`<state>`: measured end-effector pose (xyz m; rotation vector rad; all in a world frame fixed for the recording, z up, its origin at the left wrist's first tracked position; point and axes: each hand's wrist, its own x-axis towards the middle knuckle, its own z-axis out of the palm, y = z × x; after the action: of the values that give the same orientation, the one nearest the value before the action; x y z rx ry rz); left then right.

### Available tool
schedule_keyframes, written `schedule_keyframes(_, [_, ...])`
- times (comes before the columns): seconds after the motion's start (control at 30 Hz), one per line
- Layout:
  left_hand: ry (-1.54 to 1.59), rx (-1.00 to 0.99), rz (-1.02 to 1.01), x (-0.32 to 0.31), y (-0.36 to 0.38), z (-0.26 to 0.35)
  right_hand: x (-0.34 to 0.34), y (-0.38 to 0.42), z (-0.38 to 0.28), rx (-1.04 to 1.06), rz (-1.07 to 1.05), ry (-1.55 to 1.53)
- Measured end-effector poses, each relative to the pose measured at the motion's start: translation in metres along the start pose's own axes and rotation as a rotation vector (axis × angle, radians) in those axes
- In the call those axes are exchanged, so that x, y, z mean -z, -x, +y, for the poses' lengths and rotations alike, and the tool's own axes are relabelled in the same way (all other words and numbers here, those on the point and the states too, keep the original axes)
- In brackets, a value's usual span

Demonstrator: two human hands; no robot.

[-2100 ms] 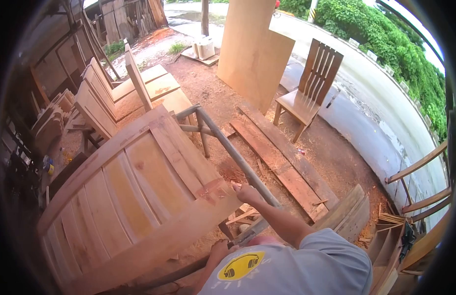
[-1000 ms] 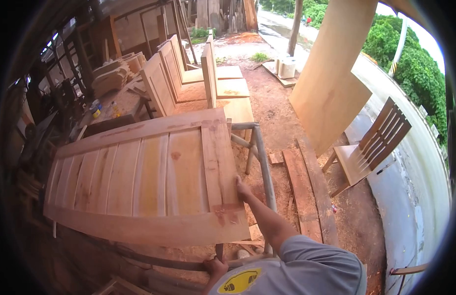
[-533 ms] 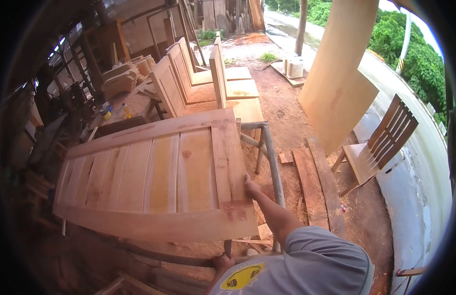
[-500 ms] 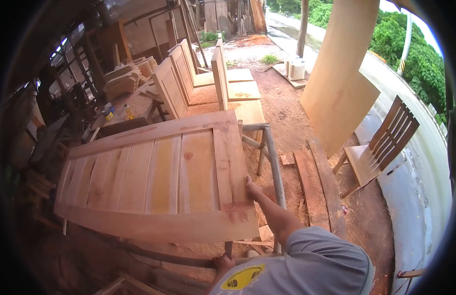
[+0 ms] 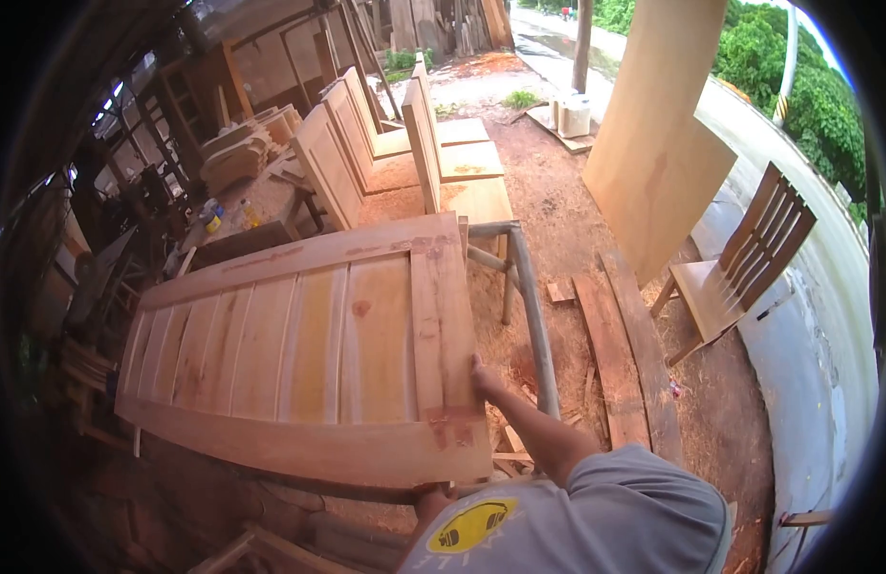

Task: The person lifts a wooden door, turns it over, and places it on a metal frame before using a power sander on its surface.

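Observation:
A panelled wooden door [image 5: 299, 442] lies across a trestle [image 5: 534, 316], its slatted face up. My right hand [image 5: 483, 379] is closed on the door's right end, thumb against the edge and the other fingers hidden beneath. Close to my body, my left hand [image 5: 433, 499] grips the door's near long edge from below, near the right corner. The door covers most of its fingers. Reddish filler patches mark the frame joints at the right end.
Several panelled wooden pieces [image 5: 342, 153] stand beyond the door. A wooden chair [image 5: 715, 287] and a large plywood sheet [image 5: 644, 172] are on the right. Planks [image 5: 610, 364] lie on the sawdust-strewn ground. Bottles [image 5: 211, 218] stand on a cluttered workbench at left.
The door has shifted slightly toward my body relative to the trestle. My left hand has come up from beside the trestle bar to the door's near edge; my right hand stays on the end.

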<state>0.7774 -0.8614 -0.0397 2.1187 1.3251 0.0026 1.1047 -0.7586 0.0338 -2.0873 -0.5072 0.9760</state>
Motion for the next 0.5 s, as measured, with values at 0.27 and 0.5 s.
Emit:
schedule_keyframes(0.27, [-0.192,0.037,0.077,0.069,0.047,0.041,-0.023,0.013,0.024,-0.03,-0.015,-0.004])
schedule_keyframes(0.5, [0.234,0.195,0.332,0.04,0.047,0.018,-0.032,0.007,0.038,-0.033,-0.056,-0.007])
